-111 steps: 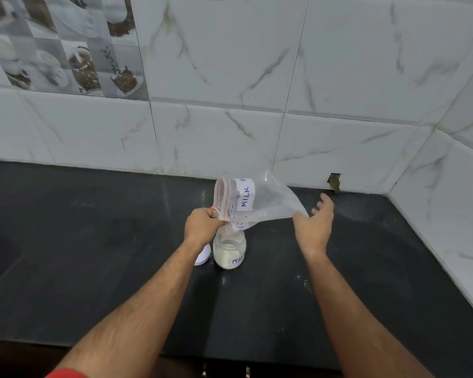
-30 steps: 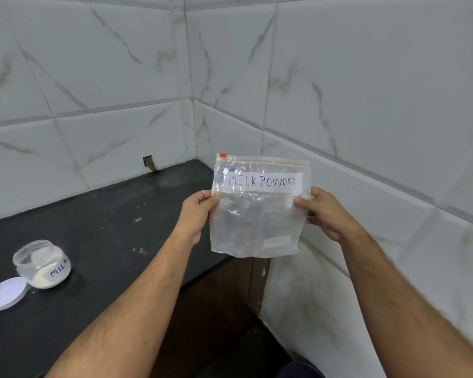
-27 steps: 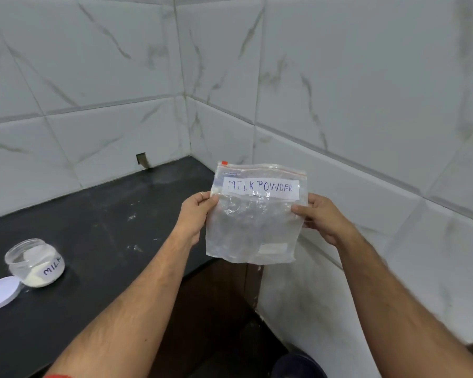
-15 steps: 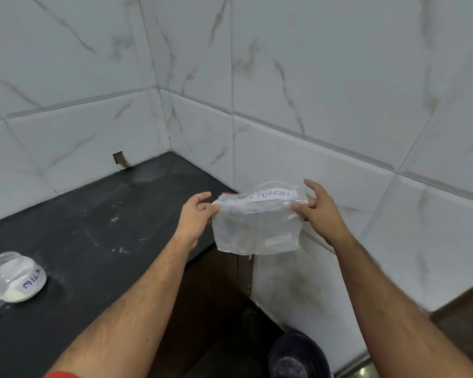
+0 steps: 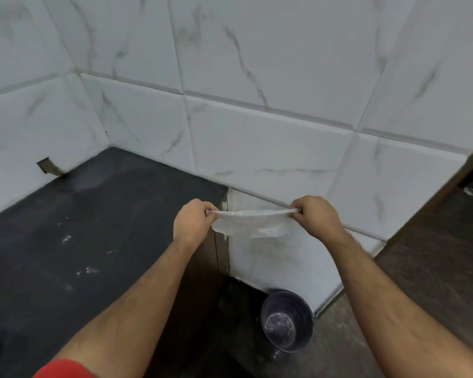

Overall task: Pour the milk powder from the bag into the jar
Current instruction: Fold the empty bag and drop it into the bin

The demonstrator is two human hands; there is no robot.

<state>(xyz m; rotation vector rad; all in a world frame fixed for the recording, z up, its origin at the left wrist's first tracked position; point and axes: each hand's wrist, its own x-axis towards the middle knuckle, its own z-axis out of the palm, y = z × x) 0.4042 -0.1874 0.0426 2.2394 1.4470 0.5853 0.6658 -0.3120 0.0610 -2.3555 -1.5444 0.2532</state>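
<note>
Bag off the counter, over floor bin
Left hand [image 5: 193, 223] and right hand [image 5: 316, 218] pinch zip bag [image 5: 250, 226] taut; slip drops it beside the bin [image 5: 286, 321].

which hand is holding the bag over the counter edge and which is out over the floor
The left hand pinches the bag at the black counter's end. The right hand holds the other corner out beyond it, above the floor where the dark bucket sits.

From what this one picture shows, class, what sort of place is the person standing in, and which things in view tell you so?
Most likely a home kitchen corner. A dark stone countertop dusted with white specks runs into marble-look wall tiles, and a small dark bin stands on the floor below the clear plastic bag that both hands hold.
</note>
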